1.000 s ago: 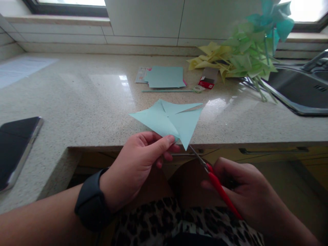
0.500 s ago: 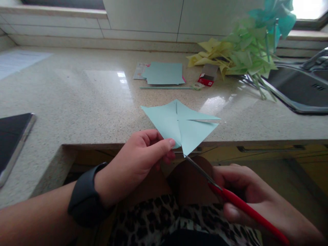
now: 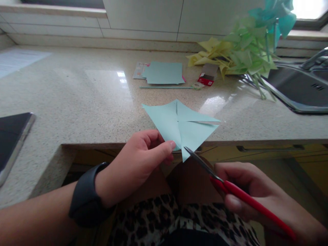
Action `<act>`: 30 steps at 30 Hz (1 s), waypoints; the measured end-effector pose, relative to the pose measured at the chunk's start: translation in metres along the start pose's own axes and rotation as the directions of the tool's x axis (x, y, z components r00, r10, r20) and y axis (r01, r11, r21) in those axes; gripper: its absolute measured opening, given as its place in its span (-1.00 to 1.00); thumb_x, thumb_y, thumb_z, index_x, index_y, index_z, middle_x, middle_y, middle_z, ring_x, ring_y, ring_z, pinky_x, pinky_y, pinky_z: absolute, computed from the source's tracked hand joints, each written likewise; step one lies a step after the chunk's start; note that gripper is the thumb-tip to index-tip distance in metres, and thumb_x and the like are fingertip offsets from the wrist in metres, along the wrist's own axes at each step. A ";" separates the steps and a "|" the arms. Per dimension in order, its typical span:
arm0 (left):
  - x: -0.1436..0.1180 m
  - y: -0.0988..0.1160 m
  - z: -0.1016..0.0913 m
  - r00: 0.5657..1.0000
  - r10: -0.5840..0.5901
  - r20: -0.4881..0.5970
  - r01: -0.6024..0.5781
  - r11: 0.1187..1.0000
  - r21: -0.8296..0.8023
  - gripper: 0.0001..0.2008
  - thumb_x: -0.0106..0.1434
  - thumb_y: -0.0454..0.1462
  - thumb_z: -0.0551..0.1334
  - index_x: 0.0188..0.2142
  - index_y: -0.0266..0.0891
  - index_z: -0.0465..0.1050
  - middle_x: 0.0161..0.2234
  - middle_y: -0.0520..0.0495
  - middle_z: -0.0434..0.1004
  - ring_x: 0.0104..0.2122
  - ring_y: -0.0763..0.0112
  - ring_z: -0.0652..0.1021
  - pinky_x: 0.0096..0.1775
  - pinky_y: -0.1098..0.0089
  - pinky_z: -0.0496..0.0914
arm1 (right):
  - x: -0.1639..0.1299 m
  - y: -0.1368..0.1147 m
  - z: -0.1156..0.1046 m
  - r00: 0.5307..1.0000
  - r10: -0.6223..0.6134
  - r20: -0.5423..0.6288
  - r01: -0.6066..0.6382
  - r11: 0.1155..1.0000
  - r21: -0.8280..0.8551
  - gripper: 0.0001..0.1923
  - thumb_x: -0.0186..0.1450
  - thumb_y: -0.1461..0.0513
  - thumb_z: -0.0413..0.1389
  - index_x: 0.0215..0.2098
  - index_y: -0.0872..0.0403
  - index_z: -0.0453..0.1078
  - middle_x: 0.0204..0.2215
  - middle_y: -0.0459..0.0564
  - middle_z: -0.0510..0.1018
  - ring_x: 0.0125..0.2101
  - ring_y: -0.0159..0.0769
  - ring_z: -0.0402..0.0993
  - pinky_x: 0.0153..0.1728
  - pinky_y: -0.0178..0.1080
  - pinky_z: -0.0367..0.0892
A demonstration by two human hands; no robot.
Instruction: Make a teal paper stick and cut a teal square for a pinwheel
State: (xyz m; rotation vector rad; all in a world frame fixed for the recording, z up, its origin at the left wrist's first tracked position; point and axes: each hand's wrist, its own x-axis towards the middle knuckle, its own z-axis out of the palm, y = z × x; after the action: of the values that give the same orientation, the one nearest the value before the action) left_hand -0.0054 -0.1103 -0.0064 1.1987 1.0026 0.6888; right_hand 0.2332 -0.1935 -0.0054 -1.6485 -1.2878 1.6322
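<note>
A light blue-green sheet of paper [image 3: 165,121], turned corner towards me, has slits running inward from its corners. My left hand [image 3: 147,153] pinches its lower left edge between thumb and fingers, near the front of the counter. In my right hand [image 3: 253,191] is a pair of scissors [image 3: 238,196] with red handles. The blades look closed, and their tip lies over the paper's near corner, just right of the lower slit. Whether the tip touches the paper I cannot tell.
On the speckled counter [image 3: 89,109] lie a stack of similar paper [image 3: 165,72], a thin stick [image 3: 166,87], a tape roll [image 3: 197,86] and a small red box [image 3: 207,77]. Paper pinwheels [image 3: 246,51] are heaped beside the sink [image 3: 302,89]. A dark tablet-like device [image 3: 14,136] sits at left.
The scissors' tip has moved up from the paper's near corner to over it, beside the slit. The near corner hangs slightly lower. My left hand keeps its pinch.
</note>
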 end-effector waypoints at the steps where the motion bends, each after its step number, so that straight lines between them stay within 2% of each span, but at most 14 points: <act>1: 0.000 0.000 0.000 1.000 -0.001 0.000 0.001 1.000 0.003 -0.80 0.30 -0.22 0.29 -0.43 -0.26 0.52 -0.52 0.03 0.50 -0.52 0.49 0.42 -0.46 0.46 0.29 | 0.002 -0.003 0.003 1.000 0.012 0.004 -0.012 1.000 0.021 -0.41 0.00 -0.30 0.29 -0.53 0.01 0.36 -0.56 -0.05 0.37 -0.52 -0.29 0.27 -0.55 -0.29 0.28; 5: -0.001 -0.001 0.000 1.000 -0.006 0.004 0.006 1.000 0.003 -0.79 0.31 -0.21 0.29 -0.43 -0.26 0.51 -0.51 0.03 0.51 -0.52 0.49 0.42 -0.45 0.46 0.29 | 0.008 -0.007 0.009 0.994 0.005 0.112 -0.013 0.997 0.073 -0.43 0.02 -0.25 0.32 -0.53 0.04 0.36 -0.55 -0.07 0.36 -0.52 -0.35 0.24 -0.53 -0.34 0.27; 9: -0.002 -0.002 0.001 1.000 -0.017 -0.003 0.017 1.000 0.001 -0.80 0.31 -0.20 0.28 -0.41 -0.27 0.53 -0.52 0.03 0.50 -0.52 0.49 0.42 -0.46 0.46 0.28 | 0.010 0.000 0.005 0.994 0.010 0.112 -0.022 0.995 0.102 -0.48 0.05 -0.18 0.35 -0.50 0.06 0.37 -0.52 -0.07 0.39 -0.50 -0.35 0.28 -0.51 -0.35 0.29; 14: 0.000 -0.002 0.001 1.000 -0.011 -0.006 0.011 1.000 0.009 -0.79 0.30 -0.20 0.29 -0.43 -0.26 0.52 -0.51 0.02 0.51 -0.52 0.48 0.42 -0.46 0.45 0.28 | 0.012 0.006 0.000 0.980 -0.010 0.199 -0.004 0.998 0.070 -0.52 0.10 -0.16 0.32 -0.45 0.06 0.40 -0.51 -0.07 0.38 -0.49 -0.34 0.26 -0.51 -0.34 0.27; 19: 0.001 -0.002 0.001 1.000 0.003 0.004 -0.003 1.000 0.001 -0.79 0.30 -0.21 0.29 -0.43 -0.26 0.51 -0.51 0.04 0.51 -0.51 0.50 0.42 -0.46 0.47 0.27 | 0.014 0.005 0.000 0.986 -0.014 0.166 0.010 1.000 0.024 -0.46 0.07 -0.23 0.30 -0.50 0.04 0.37 -0.53 -0.06 0.38 -0.50 -0.32 0.26 -0.54 -0.33 0.26; 24: 0.001 -0.003 0.001 1.000 -0.015 0.003 0.015 1.000 -0.005 -0.78 0.32 -0.21 0.28 -0.43 -0.26 0.50 -0.52 0.06 0.50 -0.53 0.52 0.41 -0.46 0.47 0.27 | 0.014 0.005 0.000 0.975 -0.046 0.219 0.030 0.997 0.073 -0.56 0.14 -0.12 0.32 -0.46 0.06 0.41 -0.52 -0.08 0.38 -0.49 -0.37 0.25 -0.53 -0.37 0.22; 28: -0.001 -0.003 0.001 1.000 -0.018 -0.001 0.018 1.000 -0.007 -0.78 0.32 -0.21 0.28 -0.43 -0.26 0.50 -0.52 0.06 0.49 -0.53 0.53 0.39 -0.46 0.47 0.26 | 0.013 0.003 0.002 0.988 -0.033 0.148 0.020 0.996 0.088 -0.52 0.10 -0.14 0.34 -0.52 0.06 0.37 -0.56 -0.10 0.36 -0.51 -0.37 0.23 -0.55 -0.37 0.20; 30: -0.001 -0.003 0.001 1.000 -0.017 0.003 0.017 1.000 -0.012 -0.78 0.32 -0.20 0.28 -0.42 -0.26 0.50 -0.51 0.06 0.49 -0.52 0.53 0.40 -0.46 0.47 0.26 | 0.012 0.002 0.001 0.986 -0.038 0.164 0.024 0.996 0.086 -0.53 0.10 -0.13 0.34 -0.51 0.05 0.38 -0.55 -0.09 0.37 -0.51 -0.37 0.23 -0.55 -0.37 0.20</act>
State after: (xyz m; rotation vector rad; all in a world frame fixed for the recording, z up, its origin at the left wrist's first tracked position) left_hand -0.0051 -0.1128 -0.0091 1.1795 1.0042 0.6782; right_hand 0.2306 -0.1842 -0.0136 -1.4622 -1.2981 1.8104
